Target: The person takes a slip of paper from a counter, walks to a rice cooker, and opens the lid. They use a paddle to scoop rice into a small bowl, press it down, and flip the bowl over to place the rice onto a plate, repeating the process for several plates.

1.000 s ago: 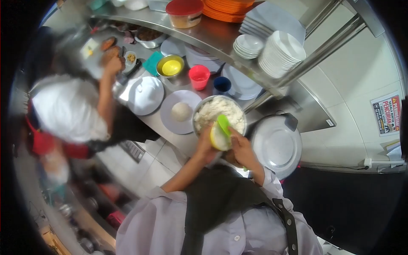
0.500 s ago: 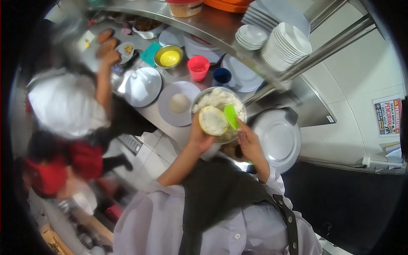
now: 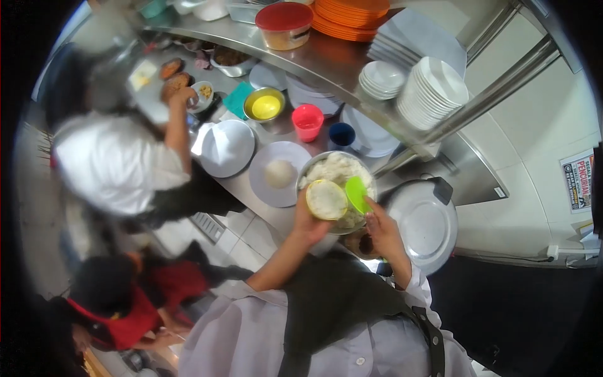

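My left hand (image 3: pixel 312 221) is wrapped round a yellow-rimmed cup (image 3: pixel 326 200) filled with white rice, held above a metal pot of rice (image 3: pixel 339 166). In my right hand (image 3: pixel 384 231) is a bright green scoop (image 3: pixel 357 193), its blade close beside the cup's right side. Left of the pot, a grey-white plate (image 3: pixel 262 179) bears a rounded mound of rice (image 3: pixel 280 174). The lower part of the pot is partly hidden by the cup and my hands.
Another white plate (image 3: pixel 227 149), a red cup (image 3: pixel 308 122), a blue cup (image 3: pixel 341 135) and a steel bowl (image 3: pixel 256 110) stand nearby. A large round lid (image 3: pixel 422 223) lies right. A co-worker in white (image 3: pixel 119 160) and one in red (image 3: pixel 138 308) are left.
The whole view has shifted, so the counter appears lower and further right. The cup stays in my left hand and the scoop in my right. The co-worker in red has changed posture.
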Demonstrator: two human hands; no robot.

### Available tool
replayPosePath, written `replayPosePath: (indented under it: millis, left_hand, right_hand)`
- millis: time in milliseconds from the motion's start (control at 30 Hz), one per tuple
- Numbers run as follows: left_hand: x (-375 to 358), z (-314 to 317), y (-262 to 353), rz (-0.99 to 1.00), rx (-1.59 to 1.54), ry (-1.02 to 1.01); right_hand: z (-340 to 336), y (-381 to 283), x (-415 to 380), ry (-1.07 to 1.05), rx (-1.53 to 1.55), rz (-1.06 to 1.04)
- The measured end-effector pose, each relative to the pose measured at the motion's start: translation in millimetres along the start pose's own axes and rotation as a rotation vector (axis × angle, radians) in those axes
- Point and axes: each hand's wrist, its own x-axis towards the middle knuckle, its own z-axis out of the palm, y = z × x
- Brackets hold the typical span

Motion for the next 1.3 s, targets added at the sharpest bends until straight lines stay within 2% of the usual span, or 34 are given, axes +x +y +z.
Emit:
replayPosePath:
  millis: [200,400,467,600,900,1000,1167,1300]
  left_hand:
    - [3,2,3,0.019,-0.029,-0.004]
    - [3,7,7,0.034,-0.051,-0.072]
    - [6,3,8,0.045,-0.044,-0.083]
    - [7,2,11,0.046,-0.057,-0.064]
    - [12,-3,14,0.052,-0.09,-0.067]
    - [12,-4,14,0.05,-0.078,-0.074]
    - [10,-1,17,0.056,-0.071,-0.064]
    - [7,5,19,0.046,-0.075,-0.104]
  right_hand:
    - [-3,-8,1,0.011,0.02,-0.054]
    - [-6,-17,3,-0.064,-0.031,0.005]
    - [-5,-15,4,-0.033,-0.051,-0.066]
    - [-7,-14,5,-0.048,-0.045,-0.039]
    - [-9,-12,7,0.022,-0.072,-0.161]
    - [-9,-8,7,0.005,0.04,-0.105]
    - [-5,-4,11,0.06,0.024,-0.239]
    - [-10,-11,9,0.023,-0.036,-0.166]
